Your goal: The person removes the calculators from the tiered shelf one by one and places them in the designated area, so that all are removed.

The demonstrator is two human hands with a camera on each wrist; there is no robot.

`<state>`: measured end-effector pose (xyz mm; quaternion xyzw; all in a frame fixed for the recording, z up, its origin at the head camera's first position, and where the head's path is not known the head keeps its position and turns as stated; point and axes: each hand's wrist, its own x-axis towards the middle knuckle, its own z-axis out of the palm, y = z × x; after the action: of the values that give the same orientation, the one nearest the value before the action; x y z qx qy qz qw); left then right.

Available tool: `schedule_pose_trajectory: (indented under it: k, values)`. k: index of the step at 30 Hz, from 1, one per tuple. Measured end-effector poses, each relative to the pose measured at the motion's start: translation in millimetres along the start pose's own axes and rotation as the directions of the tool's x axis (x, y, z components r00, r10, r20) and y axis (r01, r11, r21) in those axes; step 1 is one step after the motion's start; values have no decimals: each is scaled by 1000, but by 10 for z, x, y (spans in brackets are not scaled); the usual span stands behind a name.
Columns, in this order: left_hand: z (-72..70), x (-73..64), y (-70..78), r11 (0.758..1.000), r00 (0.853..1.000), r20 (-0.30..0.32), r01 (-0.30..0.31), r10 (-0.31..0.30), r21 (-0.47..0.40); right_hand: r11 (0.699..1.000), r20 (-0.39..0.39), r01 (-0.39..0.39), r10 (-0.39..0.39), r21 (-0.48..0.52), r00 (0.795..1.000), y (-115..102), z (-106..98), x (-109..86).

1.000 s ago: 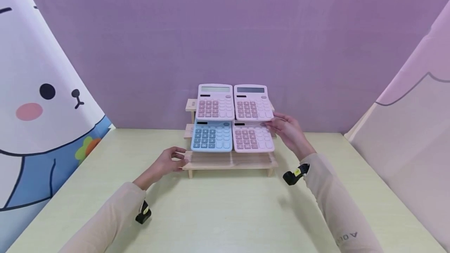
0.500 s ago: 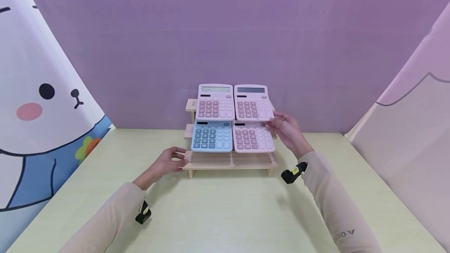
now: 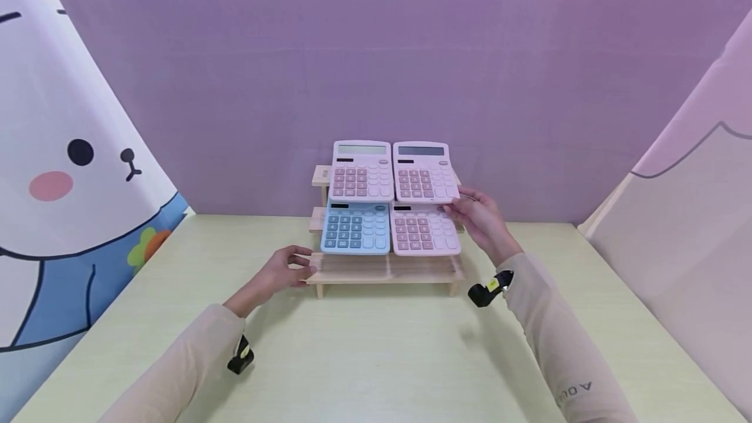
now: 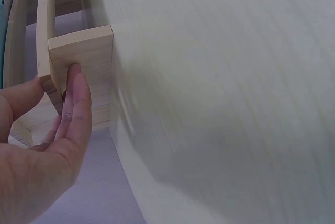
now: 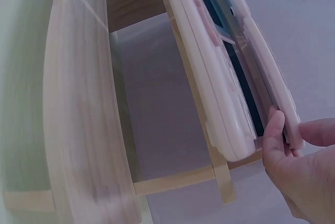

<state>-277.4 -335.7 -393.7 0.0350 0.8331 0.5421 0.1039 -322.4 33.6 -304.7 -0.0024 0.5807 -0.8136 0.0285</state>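
A tiered wooden rack [image 3: 384, 269] holds calculators in two rows. Two pink ones, the upper left calculator [image 3: 361, 172] and the upper right calculator [image 3: 424, 173], lean on the top tier. Below them are a blue calculator [image 3: 355, 230] and another pink calculator [image 3: 425, 230]. My right hand [image 3: 483, 220] pinches the lower right corner of the upper right calculator; in the right wrist view, thumb and fingers [image 5: 273, 132] lie on either side of its edge. With my left hand [image 3: 281, 271] I grip the left end of the bottom board [image 4: 46, 35], thumb on top and fingers underneath.
The rack stands on a pale yellow-green table [image 3: 376, 351] near a purple backdrop [image 3: 376, 51]. A cartoon-printed cloth [image 3: 76, 227] hangs at the left, and a pink and white cloth [image 3: 693, 234] at the right.
My right wrist has shifted slightly to the left, its fingers staying at the same calculator corner. The left hand and the calculators keep their places.
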Motion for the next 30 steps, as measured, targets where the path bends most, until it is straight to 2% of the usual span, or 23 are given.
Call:
schedule_pose_trajectory:
  k: [14,30]
  values:
    - [3,21,-2,1000,1000,-1,11,-11,5,997,-10,2,-1,78,1000,15,8,-2]
    - [-2,26,0,1000,1000,-1,25,-25,12,998,1,-3,2,61,1000,-18,-28,-51]
